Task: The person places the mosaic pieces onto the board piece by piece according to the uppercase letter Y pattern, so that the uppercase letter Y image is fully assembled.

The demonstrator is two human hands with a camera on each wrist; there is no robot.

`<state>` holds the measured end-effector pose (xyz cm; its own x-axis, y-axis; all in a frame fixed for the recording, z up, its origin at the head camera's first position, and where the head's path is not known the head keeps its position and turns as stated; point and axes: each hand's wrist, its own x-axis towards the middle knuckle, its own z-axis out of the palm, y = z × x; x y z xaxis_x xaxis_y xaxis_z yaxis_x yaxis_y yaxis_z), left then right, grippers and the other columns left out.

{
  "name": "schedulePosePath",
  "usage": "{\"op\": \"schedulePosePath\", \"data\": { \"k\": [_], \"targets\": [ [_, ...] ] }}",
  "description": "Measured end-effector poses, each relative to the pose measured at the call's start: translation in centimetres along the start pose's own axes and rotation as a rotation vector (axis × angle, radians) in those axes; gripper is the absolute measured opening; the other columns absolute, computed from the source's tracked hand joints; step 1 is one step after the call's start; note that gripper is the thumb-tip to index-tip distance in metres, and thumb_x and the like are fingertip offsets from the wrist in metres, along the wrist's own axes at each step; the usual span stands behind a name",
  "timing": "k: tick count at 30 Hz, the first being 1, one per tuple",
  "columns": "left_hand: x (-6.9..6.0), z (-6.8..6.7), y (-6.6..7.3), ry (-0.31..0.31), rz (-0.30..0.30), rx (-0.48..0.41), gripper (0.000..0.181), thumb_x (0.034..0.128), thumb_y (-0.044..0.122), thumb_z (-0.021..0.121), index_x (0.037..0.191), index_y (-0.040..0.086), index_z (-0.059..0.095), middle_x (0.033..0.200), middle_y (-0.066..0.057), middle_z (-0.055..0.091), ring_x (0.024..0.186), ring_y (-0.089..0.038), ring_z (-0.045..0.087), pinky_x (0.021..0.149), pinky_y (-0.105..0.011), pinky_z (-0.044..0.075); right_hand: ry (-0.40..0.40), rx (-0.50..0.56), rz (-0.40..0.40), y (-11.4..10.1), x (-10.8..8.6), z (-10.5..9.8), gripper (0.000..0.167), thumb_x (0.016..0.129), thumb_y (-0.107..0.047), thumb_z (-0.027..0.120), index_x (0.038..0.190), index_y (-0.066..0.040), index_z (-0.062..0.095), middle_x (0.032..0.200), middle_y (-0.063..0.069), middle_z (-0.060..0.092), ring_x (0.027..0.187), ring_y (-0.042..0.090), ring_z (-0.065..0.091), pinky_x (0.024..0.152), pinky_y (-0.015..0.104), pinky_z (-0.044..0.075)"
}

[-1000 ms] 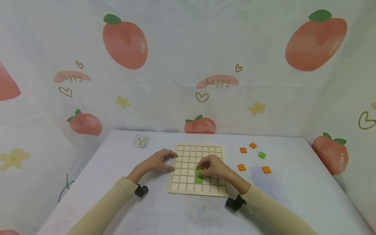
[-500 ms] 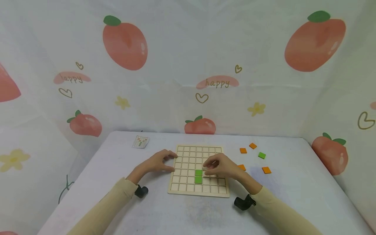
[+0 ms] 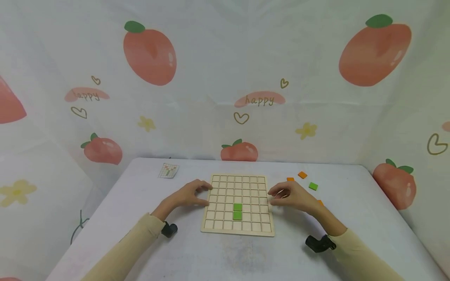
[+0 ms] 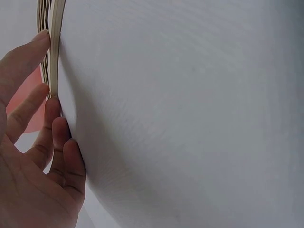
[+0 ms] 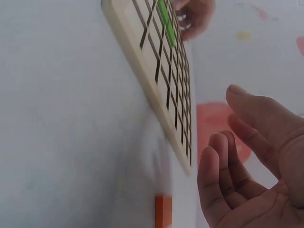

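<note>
A pale wooden grid board [image 3: 221, 185] lies flat on the table. Two green square tiles [image 3: 237, 211] fill neighbouring cells of one column, left of the right hand. My left hand [image 3: 190, 193] rests at the board's left edge, thumb and fingertips touching its side in the left wrist view. Just off the board's right edge hovers my right hand [image 3: 294, 197], fingers loosely bent and parted from the thumb. Nothing is held between them, as the right wrist view shows. An orange tile [image 5: 163, 211] lies below that hand there.
Right of the board are loose orange tiles [image 3: 302, 175] and one green tile [image 3: 313, 186]; the right hand partly covers some. A small card with a coloured grid pattern [image 3: 168, 170] lies at the back left. A printed cloth [image 3: 197, 78] hangs behind the table.
My right hand has let go of the upper green tile, which stays in its cell, and has moved right, off the board. The left hand has stayed put.
</note>
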<state>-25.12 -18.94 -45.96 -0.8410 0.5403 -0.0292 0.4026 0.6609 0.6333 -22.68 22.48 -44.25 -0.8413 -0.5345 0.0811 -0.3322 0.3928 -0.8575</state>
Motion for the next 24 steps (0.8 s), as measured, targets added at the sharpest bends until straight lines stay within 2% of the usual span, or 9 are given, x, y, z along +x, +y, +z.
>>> {"op": "schedulePosePath", "data": {
  "k": [5,13,20,24],
  "targets": [
    [0.0,-0.1,0.1,-0.001,0.003,0.002,0.054,0.0846,0.024,0.085,0.131,0.008,0.063,0.124,-0.006,0.059,0.114,-0.029,0.054,0.101,-0.048,0.043,0.027,0.005,0.022,0.6,-2.2,-1.8,0.032,0.086,-0.011,0.083,0.111,0.004,0.072,0.106,0.018,0.069,0.085,0.024,0.068,0.074,0.027,0.053],
    [0.2,-0.1,0.0,-0.005,0.003,0.006,0.054,0.0847,0.025,0.085,0.132,0.010,0.063,0.125,-0.005,0.059,0.115,-0.029,0.054,0.101,-0.048,0.043,0.083,-0.023,0.099,2.0,-5.4,-4.2,0.033,0.087,-0.014,0.082,0.114,0.001,0.071,0.108,0.015,0.068,0.089,0.023,0.069,0.077,0.027,0.054],
    [0.2,-0.1,0.0,-0.005,-0.004,0.001,0.054,0.0843,0.024,0.086,0.131,0.009,0.063,0.124,-0.006,0.059,0.116,-0.029,0.054,0.102,-0.048,0.043,0.127,-0.017,0.114,2.5,-6.8,-6.5,0.036,0.090,-0.010,0.079,0.119,0.006,0.068,0.117,0.022,0.067,0.096,0.028,0.069,0.075,0.029,0.056],
    [0.2,-0.1,-0.1,-0.005,-0.002,0.008,0.054,0.0844,0.025,0.085,0.131,0.009,0.063,0.123,-0.005,0.059,0.115,-0.029,0.054,0.102,-0.048,0.043,0.152,-0.079,0.143,2.9,-7.2,-7.8,0.038,0.090,-0.013,0.079,0.121,0.005,0.068,0.118,0.022,0.067,0.100,0.030,0.067,0.077,0.028,0.056]
  ]
}}
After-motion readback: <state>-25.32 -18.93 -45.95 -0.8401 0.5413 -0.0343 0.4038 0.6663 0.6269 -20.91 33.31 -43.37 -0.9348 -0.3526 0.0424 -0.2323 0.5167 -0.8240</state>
